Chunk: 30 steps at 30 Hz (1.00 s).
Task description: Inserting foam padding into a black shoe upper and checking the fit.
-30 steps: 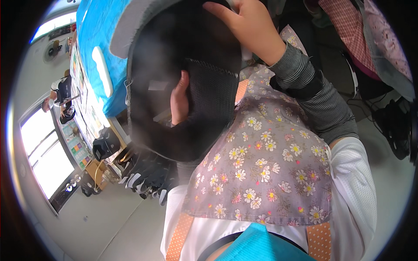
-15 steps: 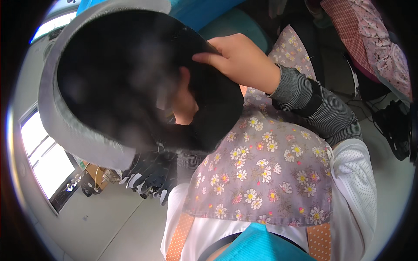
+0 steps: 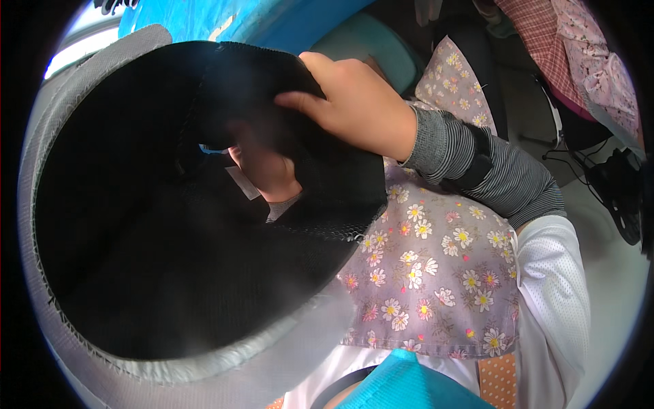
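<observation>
A large tube-like fabric piece [image 3: 150,238], black inside with a grey band [image 3: 48,136] round its wide rim, hangs open in front of me. My right hand [image 3: 357,102] is closed on its upper right edge, thumb on the black inner face and fingers mostly hidden behind. Through an opening deep in the piece shows my left hand [image 3: 269,170], blurred, its striped cuff just below. The fingers of that hand are partly covered by black cloth, so their grip is unclear. A small pale tag [image 3: 242,183] lies beside it. Rough stitching runs along the lower right edge.
A blue covered surface [image 3: 259,20] is at the top, beside a teal stool seat [image 3: 371,51]. At upper right a person in pink patterned clothing [image 3: 593,61] sits near dark cables and a black object [image 3: 616,204]. My flowered apron [image 3: 436,266] covers my lap.
The fabric piece has swung left, down and nearer, so its inside opens wider to me. My right hand has shifted slightly left with it. More of the left hand's cuff shows through the opening.
</observation>
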Each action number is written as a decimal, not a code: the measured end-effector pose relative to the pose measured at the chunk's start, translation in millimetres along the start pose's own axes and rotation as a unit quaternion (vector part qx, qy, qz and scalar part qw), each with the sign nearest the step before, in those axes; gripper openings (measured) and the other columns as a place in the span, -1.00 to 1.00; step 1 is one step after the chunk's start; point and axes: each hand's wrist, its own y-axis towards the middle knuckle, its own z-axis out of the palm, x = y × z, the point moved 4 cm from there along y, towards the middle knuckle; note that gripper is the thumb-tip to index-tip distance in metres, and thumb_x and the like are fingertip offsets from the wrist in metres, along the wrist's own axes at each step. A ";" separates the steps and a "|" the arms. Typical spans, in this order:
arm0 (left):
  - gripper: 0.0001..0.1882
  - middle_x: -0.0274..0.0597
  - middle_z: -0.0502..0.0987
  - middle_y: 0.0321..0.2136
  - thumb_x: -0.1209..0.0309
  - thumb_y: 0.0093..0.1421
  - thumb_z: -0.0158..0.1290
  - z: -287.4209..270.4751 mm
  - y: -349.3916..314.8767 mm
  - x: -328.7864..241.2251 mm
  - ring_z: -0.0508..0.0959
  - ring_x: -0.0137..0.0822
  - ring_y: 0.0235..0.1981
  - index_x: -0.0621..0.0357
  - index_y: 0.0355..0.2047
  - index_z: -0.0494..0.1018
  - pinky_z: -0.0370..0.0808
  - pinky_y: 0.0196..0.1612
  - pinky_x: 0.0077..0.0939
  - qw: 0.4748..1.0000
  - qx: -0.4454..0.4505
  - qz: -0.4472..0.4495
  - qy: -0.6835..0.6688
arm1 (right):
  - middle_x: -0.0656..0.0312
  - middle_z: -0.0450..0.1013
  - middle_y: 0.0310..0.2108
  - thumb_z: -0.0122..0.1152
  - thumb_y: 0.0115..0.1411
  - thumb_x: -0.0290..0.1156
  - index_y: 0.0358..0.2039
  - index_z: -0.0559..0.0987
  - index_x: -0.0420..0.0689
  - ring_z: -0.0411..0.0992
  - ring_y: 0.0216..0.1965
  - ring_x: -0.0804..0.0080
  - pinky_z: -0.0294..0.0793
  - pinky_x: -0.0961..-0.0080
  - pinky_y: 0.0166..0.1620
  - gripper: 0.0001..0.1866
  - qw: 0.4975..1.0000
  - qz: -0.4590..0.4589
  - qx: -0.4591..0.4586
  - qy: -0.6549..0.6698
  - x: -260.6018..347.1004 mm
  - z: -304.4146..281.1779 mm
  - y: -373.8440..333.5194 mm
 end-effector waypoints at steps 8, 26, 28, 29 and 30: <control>-0.39 -0.12 0.54 -0.12 -0.04 0.31 -0.08 -61.3 41.2 91.7 0.53 -0.34 -0.14 0.35 0.00 0.40 0.40 0.01 -0.50 0.976 0.088 -0.108 0.165 | 0.00 0.48 -0.57 0.29 0.10 -0.06 -0.35 0.38 -0.19 0.50 -0.49 -0.04 0.47 0.18 -0.44 -0.56 0.989 -0.088 -0.114 -0.016 -10.5 -7.0 10.6; -0.40 -0.11 0.56 -0.24 -0.08 0.28 -0.03 -24.2 -15.9 37.0 0.52 -0.31 -0.23 0.36 -0.16 0.44 0.44 -0.11 -0.46 0.993 -0.111 -0.002 0.042 | -0.04 0.50 -0.54 0.36 -0.01 -0.31 -0.19 0.38 -0.30 0.51 -0.42 -0.04 0.48 0.15 -0.34 -0.53 0.983 -0.014 0.121 -0.140 -7.7 6.3 0.0; -0.39 -0.10 0.56 -0.24 -0.09 0.28 -0.04 -16.8 -23.7 28.2 0.53 -0.30 -0.23 0.36 -0.16 0.44 0.44 -0.10 -0.45 0.986 -0.153 -0.014 0.065 | -0.05 0.50 -0.53 0.33 -0.01 -0.35 -0.19 0.37 -0.31 0.50 -0.41 -0.05 0.47 0.14 -0.34 -0.55 0.983 -0.013 0.129 -0.133 -1.5 8.1 -0.9; -0.37 -0.09 0.55 -0.24 -0.10 0.28 -0.05 -15.6 -27.4 22.2 0.53 -0.28 -0.24 0.36 -0.15 0.44 0.45 -0.10 -0.44 0.977 -0.192 -0.024 0.091 | -0.07 0.49 -0.51 0.31 -0.01 -0.39 -0.19 0.36 -0.32 0.50 -0.41 -0.06 0.47 0.13 -0.34 -0.57 0.983 -0.013 0.134 -0.124 1.2 9.2 -1.8; -0.37 -0.09 0.55 -0.24 -0.10 0.28 -0.05 -18.7 -27.9 15.8 0.53 -0.28 -0.24 0.36 -0.15 0.44 0.45 -0.10 -0.44 0.977 -0.193 -0.024 0.090 | -0.07 0.49 -0.51 0.31 -0.01 -0.39 -0.19 0.36 -0.32 0.50 -0.41 -0.06 0.47 0.13 -0.34 -0.57 0.983 -0.013 0.135 -0.125 1.6 10.8 -2.5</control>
